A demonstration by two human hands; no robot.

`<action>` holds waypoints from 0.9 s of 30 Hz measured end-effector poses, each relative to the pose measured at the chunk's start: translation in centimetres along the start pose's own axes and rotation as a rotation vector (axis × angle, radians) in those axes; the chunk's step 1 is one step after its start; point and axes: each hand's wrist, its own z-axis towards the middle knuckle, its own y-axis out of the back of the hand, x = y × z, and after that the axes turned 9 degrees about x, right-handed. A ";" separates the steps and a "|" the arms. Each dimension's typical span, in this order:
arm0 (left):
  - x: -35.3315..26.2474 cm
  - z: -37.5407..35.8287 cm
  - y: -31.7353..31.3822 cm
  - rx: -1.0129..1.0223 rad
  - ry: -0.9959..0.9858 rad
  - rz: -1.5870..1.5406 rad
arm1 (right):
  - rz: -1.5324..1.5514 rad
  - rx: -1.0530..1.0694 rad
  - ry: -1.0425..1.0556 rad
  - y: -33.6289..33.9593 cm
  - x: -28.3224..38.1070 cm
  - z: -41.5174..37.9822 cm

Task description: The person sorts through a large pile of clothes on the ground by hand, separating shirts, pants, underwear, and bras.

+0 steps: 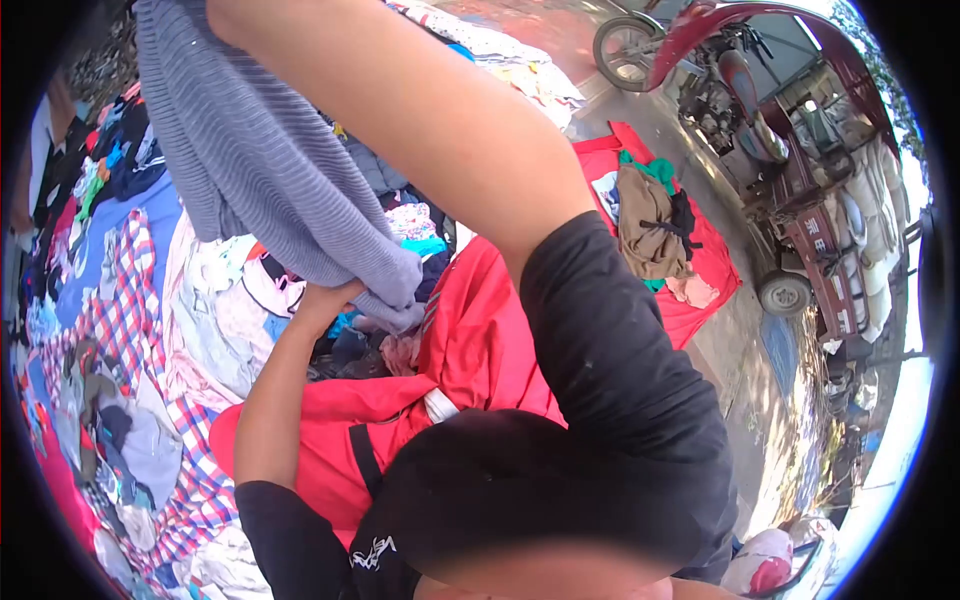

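A grey-blue ribbed garment [265,170] hangs stretched from the top left edge of the view down to the middle. My left hand [328,303] is closed on its lower part, where the cloth bunches up; some of the fingers are behind the fabric. My right arm reaches across to the upper left beside the garment's upper part. The right hand itself lies past the top edge, so its grip does not show. Under the garment lie mixed clothes, among them a pale pink printed piece [240,310]. Red trousers [480,330] cover my legs.
Heaps of clothes spread to the left, with a checked cloth [130,280] among them. At right, a brown garment [648,222] lies with others on a red cloth [715,270]. A loaded motor tricycle [815,240] stands beyond on the paved ground.
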 end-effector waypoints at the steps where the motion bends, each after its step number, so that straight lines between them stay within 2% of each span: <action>1: 1.3 0.6 0.1 0.000 -0.002 -0.021 | 0.070 0.019 0.098 -0.4 -0.1 0.2; 4: 1.5 0.4 0.6 -0.124 -0.059 -0.131 | -0.032 -0.033 0.133 -0.6 -1.8 0.5; 5: 1.2 0.3 0.6 -0.172 -0.091 -0.180 | -0.024 -0.153 0.086 0.1 -3.9 1.0; 8: -0.4 -0.9 2.5 -0.365 -0.156 -0.179 | -0.358 -0.126 -0.165 4.5 -5.9 -2.4; 9: -0.8 -1.4 3.1 -0.422 -0.232 -0.245 | -0.406 -0.138 -0.206 6.5 -7.2 -4.0; 11: -1.5 -2.4 4.2 -0.539 -0.374 -0.370 | -0.467 -0.162 -0.327 10.8 -9.8 -8.0; 13: -4.1 -3.7 5.4 -0.536 -0.322 -0.360 | -0.513 -0.143 -0.482 15.1 -12.9 -13.3; 15: -2.4 -3.3 7.5 -0.637 -0.395 -0.392 | -0.557 -0.109 -0.655 16.9 -14.0 -18.9; 16: -1.1 -4.9 9.1 -0.713 -0.355 -0.434 | -0.619 -0.015 -0.788 19.1 -17.4 -24.1; 17: -2.2 -3.8 9.1 -0.697 -0.376 -0.519 | -0.493 -0.021 -0.804 19.2 -18.5 -26.9; 18: -2.9 -3.2 9.2 -0.675 -0.386 -0.583 | -0.492 0.083 -0.840 19.1 -19.1 -29.1; 19: -3.4 -3.3 9.2 -0.656 -0.397 -0.616 | -0.436 0.101 -0.874 17.6 -19.5 -31.0; 21: -4.8 -3.5 8.6 -0.591 -0.444 -0.607 | -0.384 0.192 -0.997 15.1 -19.0 -33.6; 22: -5.3 -3.8 8.1 -0.554 -0.474 -0.585 | -0.366 0.243 -0.995 14.4 -19.9 -35.0; 24: -4.4 -3.2 8.2 -0.485 -0.430 -0.532 | -0.615 0.352 -0.876 12.9 -21.8 -36.9; 26: -5.5 -3.4 6.1 -0.400 -0.384 -0.470 | -0.548 0.247 -0.748 13.1 -25.8 -39.3; 27: -5.4 -3.8 4.7 -0.300 -0.355 -0.331 | -0.492 0.191 -0.793 13.2 -26.8 -40.0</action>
